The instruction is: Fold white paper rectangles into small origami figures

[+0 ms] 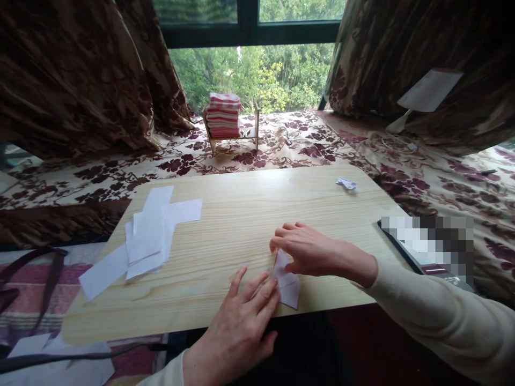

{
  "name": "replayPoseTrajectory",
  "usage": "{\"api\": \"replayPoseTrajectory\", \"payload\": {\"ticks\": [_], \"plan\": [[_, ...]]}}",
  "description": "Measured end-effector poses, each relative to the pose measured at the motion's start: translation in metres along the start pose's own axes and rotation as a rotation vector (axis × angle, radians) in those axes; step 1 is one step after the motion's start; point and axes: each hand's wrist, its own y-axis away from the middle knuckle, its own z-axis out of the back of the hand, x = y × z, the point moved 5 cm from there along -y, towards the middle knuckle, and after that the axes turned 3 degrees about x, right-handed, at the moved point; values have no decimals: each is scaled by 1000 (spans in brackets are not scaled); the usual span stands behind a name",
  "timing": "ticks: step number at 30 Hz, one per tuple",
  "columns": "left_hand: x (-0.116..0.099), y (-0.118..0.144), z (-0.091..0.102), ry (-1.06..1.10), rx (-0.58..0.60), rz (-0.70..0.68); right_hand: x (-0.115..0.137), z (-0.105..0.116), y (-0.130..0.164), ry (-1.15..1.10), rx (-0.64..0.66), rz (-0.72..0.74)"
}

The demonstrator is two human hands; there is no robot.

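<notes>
A small piece of white paper (pixel 288 294), folded to a point at its upper end, lies near the front edge of the wooden table. My right hand (pixel 308 249) curves over its upper part, with fingertips at the far edge and the thumb on the paper. Lying flat with fingers stretched, my left hand (pixel 245 316) touches the paper's left edge with its fingertips. Part of the paper is hidden under my hands. Far right on the tabletop is a small folded paper piece (pixel 346 184).
Overlapping white paper strips (pixel 147 236) lie on the table's (pixel 225 214) left side. A dark-edged flat object (pixel 398 246), partly blurred out, rests at the right edge. Beyond stand a small rack with folded striped cloths (pixel 224 118) and a white lamp (pixel 430 91). More paper (pixel 92 367) lies lower left.
</notes>
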Motion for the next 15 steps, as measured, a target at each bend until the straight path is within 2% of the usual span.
{"api": "replayPoseTrajectory", "payload": {"ticks": [7, 15], "plan": [[1, 0, -1, -48, 12, 5, 11, 5, -6, 53, 52, 43], [1, -1, 1, -42, 23, -3, 14, 0, -9, 2, 99, 72]]}}
